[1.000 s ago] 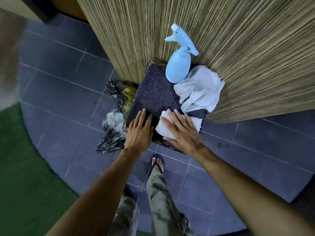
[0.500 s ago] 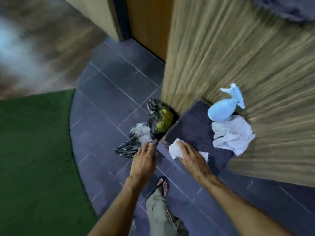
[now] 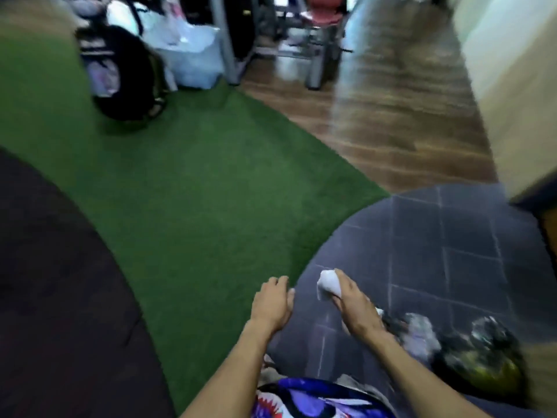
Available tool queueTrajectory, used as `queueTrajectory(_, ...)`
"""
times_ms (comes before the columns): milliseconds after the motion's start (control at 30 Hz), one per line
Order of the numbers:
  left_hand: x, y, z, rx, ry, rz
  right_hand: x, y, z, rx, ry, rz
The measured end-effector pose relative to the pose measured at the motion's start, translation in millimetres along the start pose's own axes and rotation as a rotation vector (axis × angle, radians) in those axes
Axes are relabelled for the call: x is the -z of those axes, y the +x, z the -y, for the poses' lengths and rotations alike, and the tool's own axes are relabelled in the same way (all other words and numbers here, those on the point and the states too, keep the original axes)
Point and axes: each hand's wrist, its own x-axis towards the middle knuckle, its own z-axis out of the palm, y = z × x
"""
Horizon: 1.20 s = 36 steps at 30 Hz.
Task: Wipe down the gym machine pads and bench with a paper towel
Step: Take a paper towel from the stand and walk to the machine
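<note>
Paper towel (image 3: 329, 284) bunched in the right hand (image 3: 355, 306) above dark tiles (image 3: 452, 251); left hand (image 3: 272, 303) empty, fingers loosely spread.

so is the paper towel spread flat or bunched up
Bunched up: the paper towel is a wad gripped in the right hand, above the tiled floor.

Green turf (image 3: 187, 182) fills mid-frame, wood floor (image 3: 391, 122) upper right, dark tiles (image 3: 437, 242) lower right, blurry black bag (image 3: 120, 73) upper left.
</note>
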Motion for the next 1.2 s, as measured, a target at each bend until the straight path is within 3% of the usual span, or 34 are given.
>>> queueTrajectory(267, 86.5, -15.9, 184.1, 0.426, -0.265, -0.177, -64.3, 112.1, 226.4, 0.343, -0.11, 0.244)
queueTrajectory(533, 153.2, 26.7, 340.6, 0.679, -0.497, -0.278, -144.2, 229.0, 401.1, 0.537, -0.234, 0.459)
queueTrajectory(833, 281.9, 111.7, 499.9, 0.884, -0.653, -0.364, -195.4, 379.8, 608.9, 0.651, -0.381, 0.567)
queueTrajectory(1200, 429.0, 216.0, 723.2, 0.951, -0.824, -0.458, -286.3, 541.7, 842.8, 0.681, -0.396, 0.608)
